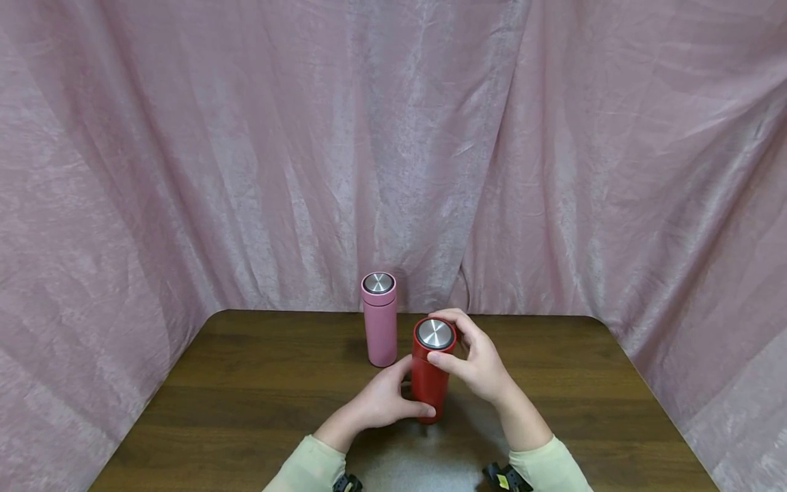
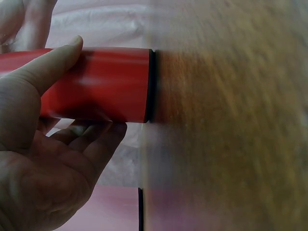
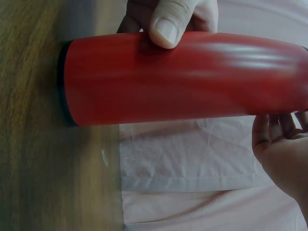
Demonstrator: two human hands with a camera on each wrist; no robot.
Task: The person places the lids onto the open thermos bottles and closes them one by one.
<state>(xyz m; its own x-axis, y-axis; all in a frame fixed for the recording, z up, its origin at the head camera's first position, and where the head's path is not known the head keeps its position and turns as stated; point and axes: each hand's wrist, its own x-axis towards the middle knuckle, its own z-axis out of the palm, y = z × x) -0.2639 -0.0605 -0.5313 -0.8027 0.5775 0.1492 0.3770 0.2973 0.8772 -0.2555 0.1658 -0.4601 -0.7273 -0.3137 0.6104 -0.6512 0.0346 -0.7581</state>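
Note:
A red thermos bottle (image 1: 429, 384) with a shiny metal lid top stands upright at the middle of the table. My left hand (image 1: 382, 399) grips its lower body from the left, the thumb across the front and the other fingers behind. Up at the lid, my right hand (image 1: 484, 365) holds the bottle from the right, thumb in front and fingers at the far side. In the left wrist view the black base ring of the red bottle (image 2: 106, 86) is at the tabletop; whether it touches, I cannot tell. Behind it to the left stands a pink thermos bottle (image 1: 381, 328), untouched.
The brown wooden table (image 1: 246, 383) has rounded far corners. Pink velvety curtains (image 1: 277, 171) hang right behind it and along both sides. A thin dark cord (image 1: 466, 287) shows against the curtain at the table's back edge.

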